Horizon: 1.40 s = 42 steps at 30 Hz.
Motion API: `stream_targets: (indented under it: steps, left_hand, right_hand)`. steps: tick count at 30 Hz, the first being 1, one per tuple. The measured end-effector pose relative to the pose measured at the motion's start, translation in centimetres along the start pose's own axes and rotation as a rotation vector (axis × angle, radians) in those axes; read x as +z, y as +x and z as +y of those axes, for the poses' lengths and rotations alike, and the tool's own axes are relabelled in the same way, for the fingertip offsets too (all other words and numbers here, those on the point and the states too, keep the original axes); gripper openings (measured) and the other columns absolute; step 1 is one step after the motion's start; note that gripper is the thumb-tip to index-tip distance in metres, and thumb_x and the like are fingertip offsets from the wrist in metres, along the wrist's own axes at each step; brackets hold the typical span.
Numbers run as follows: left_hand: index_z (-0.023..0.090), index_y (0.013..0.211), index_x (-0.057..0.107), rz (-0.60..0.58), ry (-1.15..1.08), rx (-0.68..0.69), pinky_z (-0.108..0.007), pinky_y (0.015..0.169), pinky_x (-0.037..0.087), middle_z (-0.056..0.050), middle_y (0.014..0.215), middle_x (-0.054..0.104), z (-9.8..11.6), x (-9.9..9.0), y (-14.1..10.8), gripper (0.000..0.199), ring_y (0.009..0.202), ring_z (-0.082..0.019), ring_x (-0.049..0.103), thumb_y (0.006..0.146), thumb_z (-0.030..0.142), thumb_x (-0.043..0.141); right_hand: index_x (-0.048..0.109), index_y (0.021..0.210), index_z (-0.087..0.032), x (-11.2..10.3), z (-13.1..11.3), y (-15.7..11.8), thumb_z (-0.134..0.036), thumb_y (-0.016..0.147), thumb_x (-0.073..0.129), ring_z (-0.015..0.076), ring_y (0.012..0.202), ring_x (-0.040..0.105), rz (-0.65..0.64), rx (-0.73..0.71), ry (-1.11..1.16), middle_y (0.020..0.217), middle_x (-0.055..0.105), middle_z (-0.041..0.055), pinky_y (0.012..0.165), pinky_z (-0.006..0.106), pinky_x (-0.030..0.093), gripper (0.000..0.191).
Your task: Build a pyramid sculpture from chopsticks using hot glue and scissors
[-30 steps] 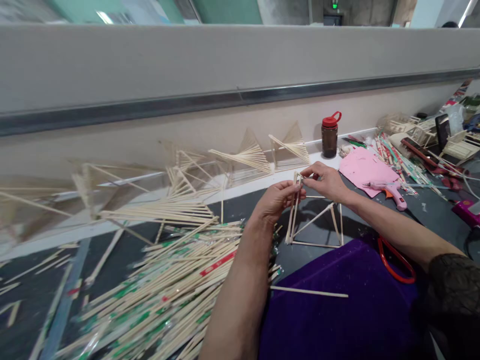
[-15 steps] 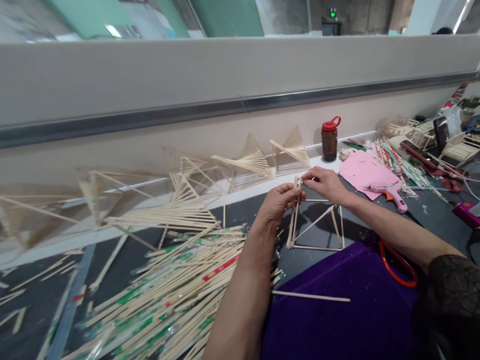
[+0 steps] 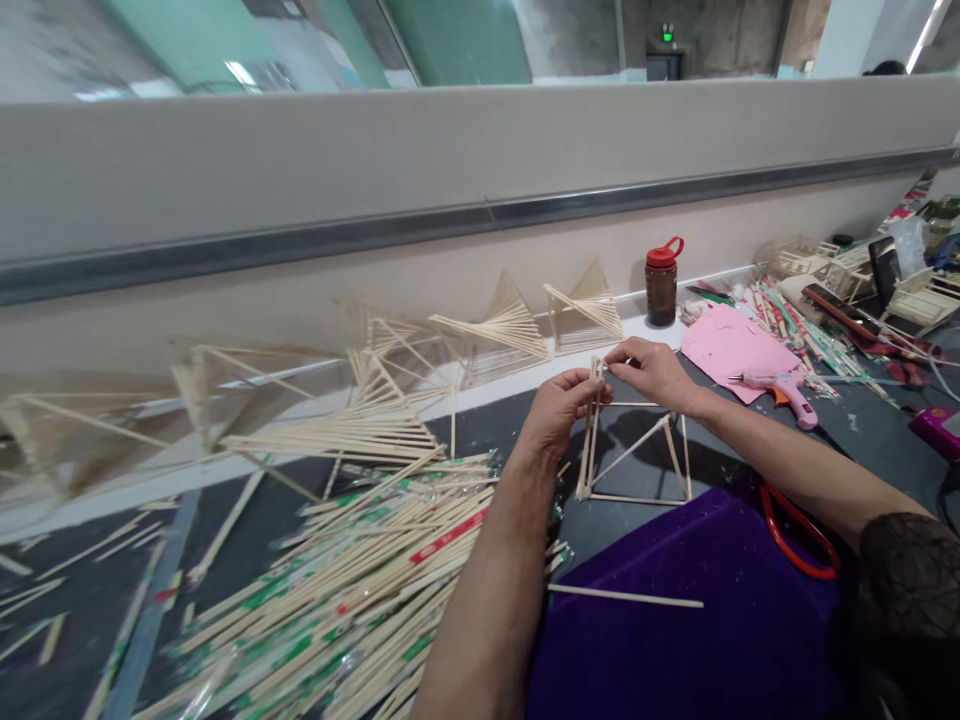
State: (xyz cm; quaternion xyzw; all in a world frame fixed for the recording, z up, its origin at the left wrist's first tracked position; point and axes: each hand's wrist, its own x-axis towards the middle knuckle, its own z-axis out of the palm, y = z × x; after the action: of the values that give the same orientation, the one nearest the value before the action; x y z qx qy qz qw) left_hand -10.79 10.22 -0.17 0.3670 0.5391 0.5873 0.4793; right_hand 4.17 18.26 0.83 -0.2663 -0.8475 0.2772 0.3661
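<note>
Just beyond fabric edge, stick frame.

I observed the left forearm extended forward, its wrist bent slightly inward, and the left hand in a pinch, thumb laid towards the curled fingers. The right forearm slanted in from the person's right; the right hand was back uppermost, fingers bent, its fingertips just beside the left's, their exact closure indistinct.
</note>
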Motion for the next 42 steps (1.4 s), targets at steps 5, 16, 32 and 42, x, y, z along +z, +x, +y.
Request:
stream_targets:
  steps: [5, 16, 32, 42]
  left_hand:
    - [0.014, 0.065, 0.067, 0.009, 0.010, 0.002, -0.023, 0.056, 0.043, -0.004, 0.061, 0.069, -0.1, 0.0, 0.1, 0.037, 0.054, -0.012, 0.059, 0.047, 0.041, 0.087]
    - [0.016, 0.066, 0.064, -0.032, 0.026, 0.050, -0.023, 0.056, 0.043, -0.002, 0.062, 0.067, 0.2, 0.4, -0.1, 0.041, 0.058, -0.013, 0.060, 0.048, 0.045, 0.087]
    - [0.014, 0.074, 0.067, -0.091, -0.035, -0.037, -0.021, 0.052, 0.043, -0.003, 0.065, 0.069, 0.4, 0.0, 0.0, 0.040, 0.056, -0.012, 0.062, 0.049, 0.037, 0.088]
    - [0.014, 0.069, 0.066, -0.106, -0.030, -0.047, -0.022, 0.054, 0.046, -0.006, 0.065, 0.071, 0.2, -0.4, 0.2, 0.037, 0.059, -0.014, 0.065, 0.050, 0.035, 0.089]
  right_hand:
    - [0.074, 0.094, -0.018, 0.0, 0.0, 0.0, -0.014, 0.084, 0.059, 0.0133, 0.084, 0.063, -0.004, -0.001, 0.016, 0.095, 0.073, 0.0040, 0.075, 0.025, 0.045, 0.019]
    - [0.072, 0.079, -0.016, -0.7, -0.6, 0.7, -0.024, 0.085, 0.058, 0.0136, 0.077, 0.060, 0.039, -0.016, -0.010, 0.082, 0.070, 0.0018, 0.073, 0.027, 0.044, 0.018]
    - [0.066, 0.073, -0.016, -0.5, -1.1, 0.8, -0.020, 0.079, 0.059, 0.0136, 0.075, 0.060, 0.074, -0.005, 0.099, 0.076, 0.067, 0.0014, 0.070, 0.027, 0.046, 0.010]
    - [0.066, 0.077, -0.017, 0.1, -0.6, 0.6, -0.025, 0.082, 0.060, 0.0126, 0.074, 0.061, 0.069, 0.033, 0.144, 0.082, 0.068, 0.0021, 0.066, 0.024, 0.048, 0.011]
